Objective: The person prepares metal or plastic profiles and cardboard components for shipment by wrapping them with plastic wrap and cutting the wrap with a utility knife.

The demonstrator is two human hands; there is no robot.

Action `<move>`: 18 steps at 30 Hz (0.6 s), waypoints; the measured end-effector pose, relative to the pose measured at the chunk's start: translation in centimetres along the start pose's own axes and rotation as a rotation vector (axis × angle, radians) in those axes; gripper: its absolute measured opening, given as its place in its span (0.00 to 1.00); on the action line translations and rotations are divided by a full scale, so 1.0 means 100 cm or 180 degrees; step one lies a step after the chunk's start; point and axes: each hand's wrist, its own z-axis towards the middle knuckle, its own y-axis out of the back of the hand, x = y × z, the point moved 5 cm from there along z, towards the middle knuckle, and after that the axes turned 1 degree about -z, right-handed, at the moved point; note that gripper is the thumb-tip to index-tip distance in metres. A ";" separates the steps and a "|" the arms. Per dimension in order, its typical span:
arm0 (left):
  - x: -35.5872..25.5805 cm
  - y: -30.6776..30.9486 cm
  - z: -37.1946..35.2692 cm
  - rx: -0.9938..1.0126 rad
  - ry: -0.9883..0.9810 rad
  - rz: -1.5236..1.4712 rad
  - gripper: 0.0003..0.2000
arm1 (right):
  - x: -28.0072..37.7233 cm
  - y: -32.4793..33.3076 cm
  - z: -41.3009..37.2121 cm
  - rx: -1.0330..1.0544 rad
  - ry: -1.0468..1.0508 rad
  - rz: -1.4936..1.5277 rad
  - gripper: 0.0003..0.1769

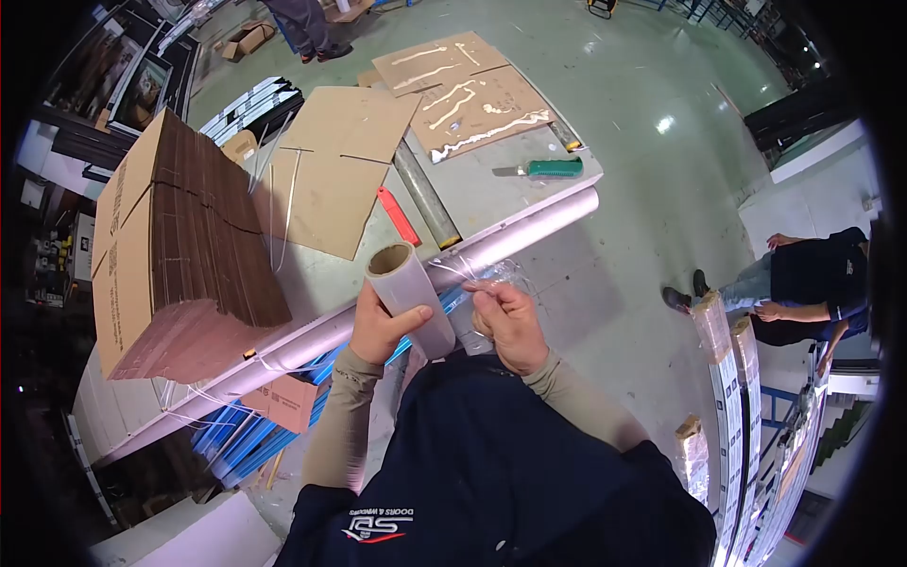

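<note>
A roll of clear film [422, 317] with a cardboard core stands upright near my body, its open end facing up. Wrapped round its left side is my left hand [385, 321], the thumb across the front. To the right of the roll, my right hand [508, 326] is closed, pinching what looks like the loose end of the film; crumpled film shows around it. Just beyond both hands, a long film-wrapped tube [529, 227] runs along the table edge. A red cutter [398, 217] and a green-handled knife [555, 168] lie on the table.
Folded cardboard [208, 227] is stacked on the table [472, 198] at left. Flat cardboard sheets [340, 170] lie beyond, beside a grey bar [425, 194]. Blue strips [246, 439] are below the table. A person [817, 279] stands at right near wrapped profiles [727, 406]; another person's legs [307, 28] show at top.
</note>
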 end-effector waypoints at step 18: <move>-0.008 0.012 -0.008 -0.0718 -0.0324 0.0579 0.41 | 0.005 -0.003 0.003 -0.0112 -0.0181 -0.0143 0.14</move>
